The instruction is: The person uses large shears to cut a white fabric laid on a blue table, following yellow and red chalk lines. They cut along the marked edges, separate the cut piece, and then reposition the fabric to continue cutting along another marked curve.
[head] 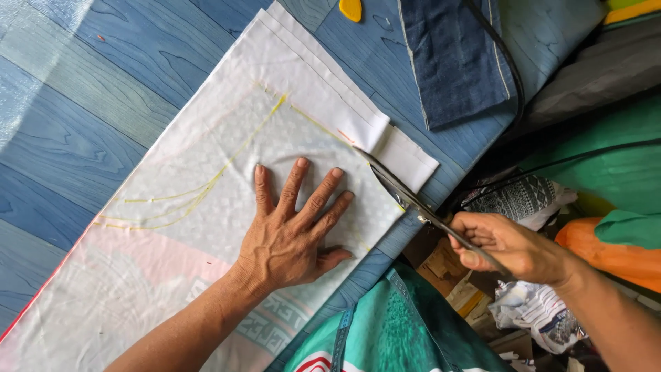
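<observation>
Two hands, one pair of scissors point(406, 196), one white cloth point(206, 227), one denim piece point(454, 58), perhaps one yellow chalk point(351, 9).

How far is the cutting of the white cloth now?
Done: yellow chalk lines are drawn on the white cloth. In hand: the left hand presses it flat while the right hand works scissors at the edge. Left: the curved lines look uncut.

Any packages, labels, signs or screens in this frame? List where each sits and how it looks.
Crumpled white printed bag: below the right hand, white with dark print.
Brown cardboard pieces: beside the table edge, under the scissors, flat, tan.
No signs or screens visible.
</observation>
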